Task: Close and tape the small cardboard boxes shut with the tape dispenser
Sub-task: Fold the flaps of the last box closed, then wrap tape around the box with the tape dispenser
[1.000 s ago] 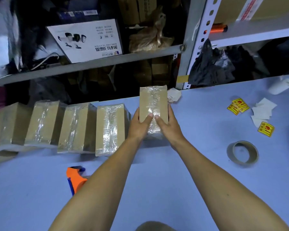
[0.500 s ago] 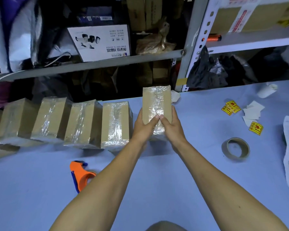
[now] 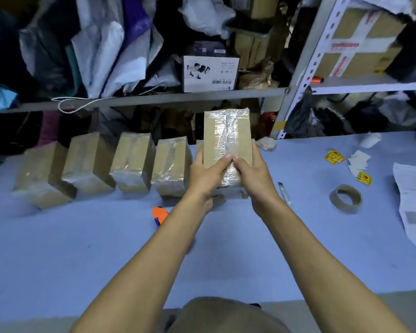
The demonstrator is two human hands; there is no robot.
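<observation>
A small cardboard box (image 3: 226, 135) with clear tape down its middle is held up above the blue table (image 3: 82, 248). My left hand (image 3: 208, 174) grips its near left side and my right hand (image 3: 252, 171) grips its near right side, thumbs meeting on the taped seam. Several taped boxes (image 3: 171, 167) stand in a row to the left. The orange tape dispenser (image 3: 160, 213) lies on the table, partly hidden behind my left forearm.
A brown tape roll (image 3: 345, 198) lies at the right, with yellow stickers (image 3: 334, 156), white paper scraps (image 3: 358, 161) and a printed sheet (image 3: 413, 203). A small cutter (image 3: 284, 192) lies near my right wrist. Cluttered metal shelves (image 3: 154, 98) line the back edge.
Both hands have lifted the box up off the table and a little toward the shelf. The camera view has tilted up, showing more of the shelves.
</observation>
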